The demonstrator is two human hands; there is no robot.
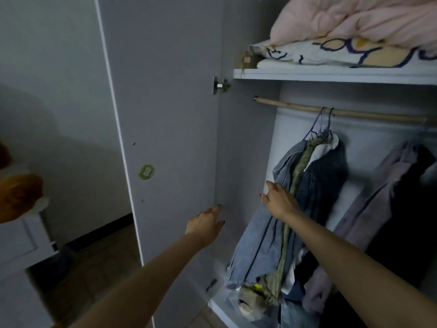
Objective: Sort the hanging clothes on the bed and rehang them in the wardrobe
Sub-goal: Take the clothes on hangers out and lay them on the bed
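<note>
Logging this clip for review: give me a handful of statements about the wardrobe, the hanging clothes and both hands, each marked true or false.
1. The white wardrobe door stands open. True.
2. The right hand rests with straight fingers on the light blue denim garment. True.
3. The left hand grips a hanger. False: it holds nothing and reaches toward the wardrobe's inner side panel.
4. The wooden hanging rail is bare. False: hangers with clothes hook over it.
5. Folded pink bedding lies on the shelf above the rail. True.
</note>
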